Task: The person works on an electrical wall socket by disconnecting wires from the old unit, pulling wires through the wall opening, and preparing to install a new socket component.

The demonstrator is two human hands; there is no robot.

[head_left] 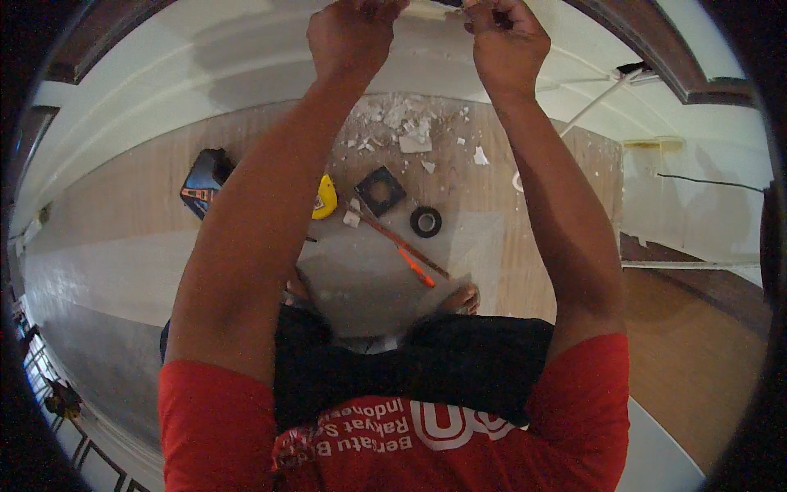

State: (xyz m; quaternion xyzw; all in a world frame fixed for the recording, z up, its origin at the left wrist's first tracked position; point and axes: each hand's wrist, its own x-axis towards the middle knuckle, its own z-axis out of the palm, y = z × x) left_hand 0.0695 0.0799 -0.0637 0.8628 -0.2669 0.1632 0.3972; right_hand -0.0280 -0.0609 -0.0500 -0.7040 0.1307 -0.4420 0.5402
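Left hand (pixel 351 41): curled, hold unclear
Right hand (pixel 510 53): likewise
Tape measure (pixel 325 198): left of black tape (pixel 416 222)
Rubble (pixel 416 143): beyond black tape

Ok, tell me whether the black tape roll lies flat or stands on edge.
Lying flat: seen from above, the black tape roll shows its round side and centre hole.

Your left arm (pixel 254 213) and right arm (pixel 567 197) stretch far; your left hand (pixel 351 37) and right hand (pixel 510 45) curl, set apart.
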